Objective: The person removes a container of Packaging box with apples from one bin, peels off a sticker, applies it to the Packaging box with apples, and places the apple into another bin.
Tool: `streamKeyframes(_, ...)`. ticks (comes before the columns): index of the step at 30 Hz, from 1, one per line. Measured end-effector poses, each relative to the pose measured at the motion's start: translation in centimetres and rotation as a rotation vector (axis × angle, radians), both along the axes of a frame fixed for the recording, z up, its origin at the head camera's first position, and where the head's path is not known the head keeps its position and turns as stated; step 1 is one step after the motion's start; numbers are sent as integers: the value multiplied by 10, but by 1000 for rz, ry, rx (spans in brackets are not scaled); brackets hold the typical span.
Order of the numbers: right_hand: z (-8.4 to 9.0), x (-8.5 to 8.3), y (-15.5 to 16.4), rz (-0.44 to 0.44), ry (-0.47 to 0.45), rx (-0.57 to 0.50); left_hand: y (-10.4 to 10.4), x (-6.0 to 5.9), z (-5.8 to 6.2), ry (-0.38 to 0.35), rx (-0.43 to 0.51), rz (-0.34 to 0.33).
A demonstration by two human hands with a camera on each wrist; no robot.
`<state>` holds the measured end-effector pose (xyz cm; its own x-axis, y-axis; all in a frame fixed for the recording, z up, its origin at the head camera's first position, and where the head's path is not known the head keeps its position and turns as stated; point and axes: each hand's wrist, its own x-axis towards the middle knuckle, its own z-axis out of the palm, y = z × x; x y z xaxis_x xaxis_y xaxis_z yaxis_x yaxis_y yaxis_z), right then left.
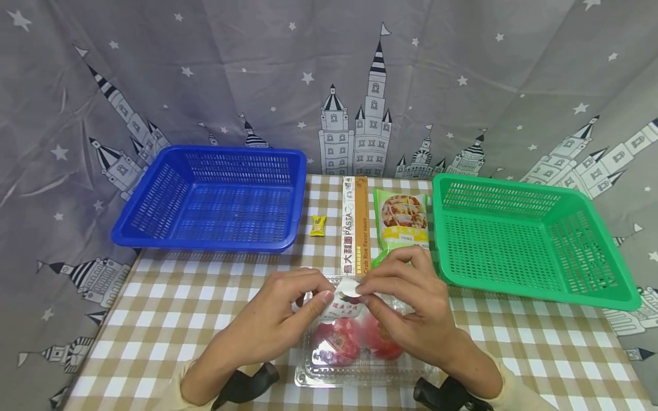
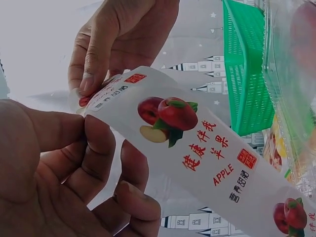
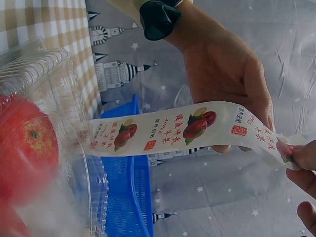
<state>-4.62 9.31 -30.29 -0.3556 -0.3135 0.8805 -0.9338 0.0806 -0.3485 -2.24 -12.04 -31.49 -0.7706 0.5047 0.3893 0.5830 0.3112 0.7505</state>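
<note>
Both hands meet over a clear plastic clamshell box point(image 1: 360, 365) of red apples on the checked surface point(image 1: 169, 308). The left hand point(image 1: 280, 317) and right hand point(image 1: 411, 311) each pinch the end of its white paper apple-printed label strip point(image 2: 197, 148), pulled taut, apparently to peel it free.

Head view looks down; wrist views closely share the label strip point(image 2: 197, 148).
</note>
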Motion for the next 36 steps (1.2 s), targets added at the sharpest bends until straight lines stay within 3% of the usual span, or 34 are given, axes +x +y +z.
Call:
streamKeyframes(14, -1, 0, -3, 7, 47, 42, 6, -3, 4, -6, 0, 34)
streamKeyframes(22, -4, 0, -1, -7, 37, 48, 5, -5, 4, 12, 6, 116)
streamKeyframes(36, -2, 3, 1, 26, 5, 11, -15, -1, 9, -2, 79, 250)
